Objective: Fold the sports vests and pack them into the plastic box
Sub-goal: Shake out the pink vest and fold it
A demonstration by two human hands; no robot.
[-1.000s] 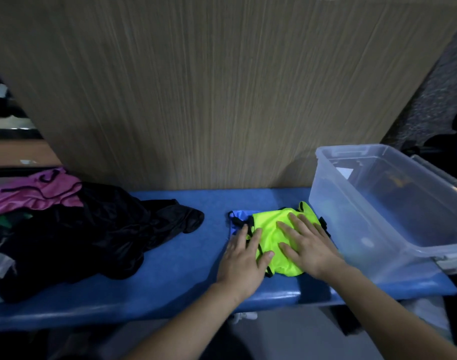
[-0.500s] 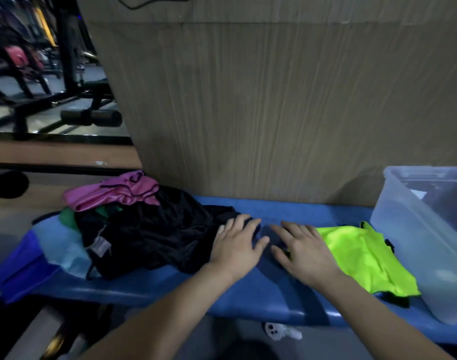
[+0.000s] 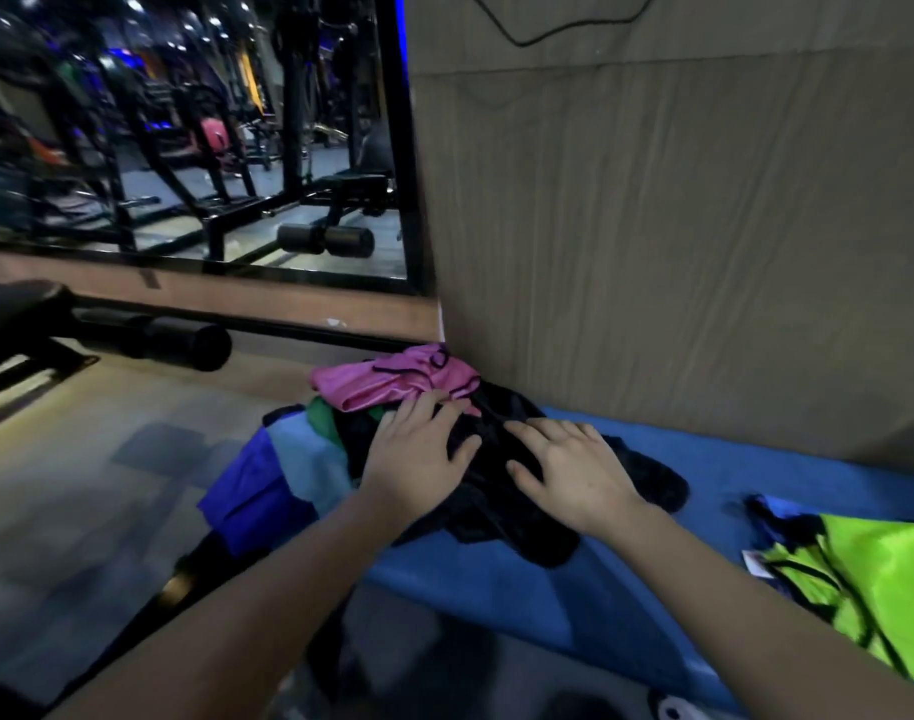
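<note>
Both the left hand (image 3: 415, 459) and right hand (image 3: 574, 472) rest flat, fingers released, on the black vest (image 3: 501, 506). It tops a pile on the blue bench (image 3: 756, 470).

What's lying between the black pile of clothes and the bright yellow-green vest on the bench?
Only bare blue bench top lies between the black pile and the yellow-green vest, as the head view shows.

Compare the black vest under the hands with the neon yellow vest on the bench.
The black vest is crumpled in a heap; the neon yellow vest lies flatter, folded. The left hand and right hand rest on the black vest; the neon yellow vest is untouched. The black one sits among the pile; the yellow lies apart. Both lie on the blue bench.
</note>
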